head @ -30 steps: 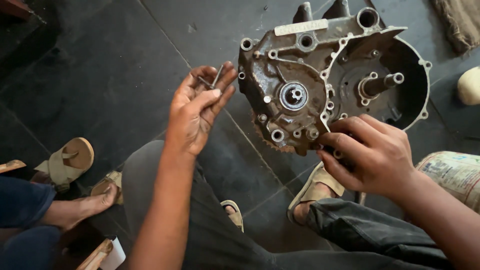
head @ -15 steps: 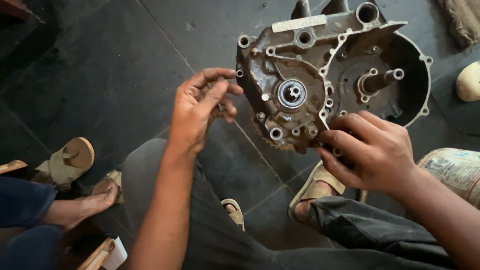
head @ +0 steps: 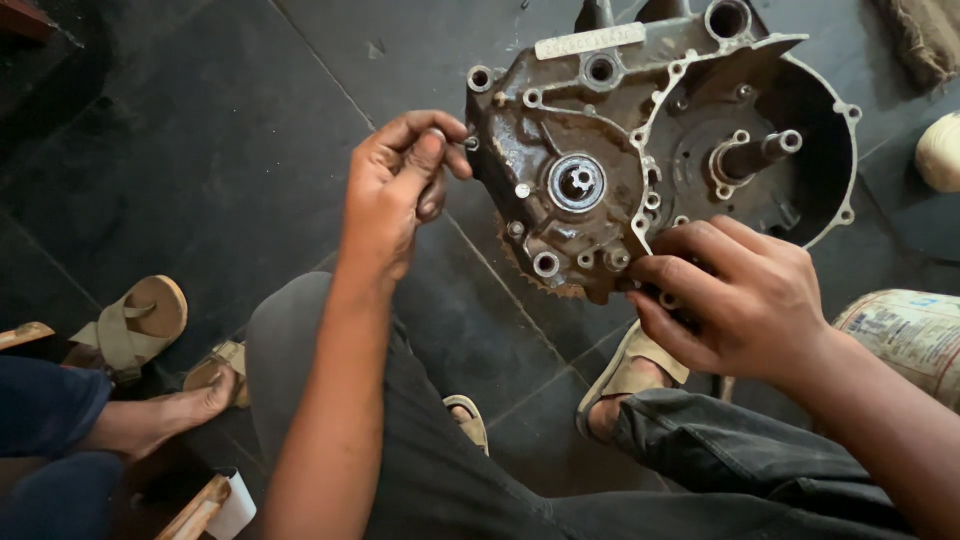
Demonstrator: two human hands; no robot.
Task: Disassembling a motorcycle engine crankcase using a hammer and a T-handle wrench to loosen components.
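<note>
Head view: an oily engine crankcase (head: 640, 160) stands on edge over the dark tiled floor (head: 200, 150). The right hand (head: 740, 300) clamps its near rim; the left hand (head: 400, 190) pinches a small part, unclear, against the left edge. Greasy fingers risk a slip, toppling the casing onto sandalled feet (head: 630, 375).

Pale label strip (head: 590, 41) tops casing; printed sack (head: 905, 335) right.

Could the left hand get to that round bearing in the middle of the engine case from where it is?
Probably yes. The left hand is at the case's left edge, the round bearing faces up uncovered, and the right hand holds the engine case lower down, out of the way.
</note>
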